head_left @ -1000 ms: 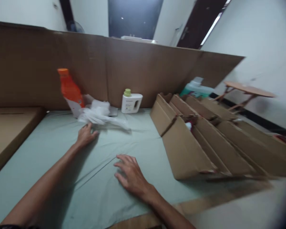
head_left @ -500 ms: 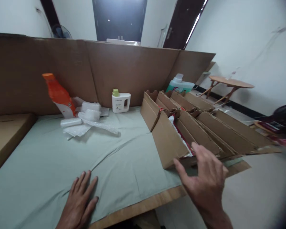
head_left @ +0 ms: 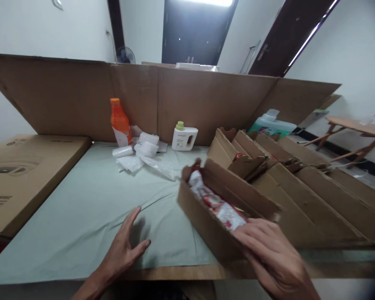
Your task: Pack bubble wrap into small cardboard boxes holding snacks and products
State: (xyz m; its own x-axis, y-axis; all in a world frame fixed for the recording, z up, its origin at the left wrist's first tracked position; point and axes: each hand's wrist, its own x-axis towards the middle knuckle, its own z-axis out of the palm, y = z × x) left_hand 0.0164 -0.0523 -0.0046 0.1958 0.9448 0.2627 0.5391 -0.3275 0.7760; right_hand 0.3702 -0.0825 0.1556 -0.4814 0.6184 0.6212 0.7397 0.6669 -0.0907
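My right hand (head_left: 271, 250) grips the near end of a long, narrow cardboard box (head_left: 203, 221), its thumb hidden behind the box wall. Inside this open-topped box lie red and white packets (head_left: 218, 206), whose kind I cannot make out. The box stands at a slant, apart from the row of similar cardboard boxes (head_left: 287, 196) on the right. Left of it, my left hand (head_left: 121, 246) hovers over the green cloth (head_left: 81, 212), thumb and fingers apart, holding nothing.
An orange bottle (head_left: 120, 123), bubble wrap (head_left: 143, 154) and a white jug with a green cap (head_left: 184, 137) stand along the cardboard screen (head_left: 200, 100). Behind the boxes is a teal bottle (head_left: 271, 124). A large flat carton (head_left: 34, 175) lies at the left.
My right hand has taken hold of the box and moved it left, out of the row. My left hand has lifted from the cloth. The view has turned left.
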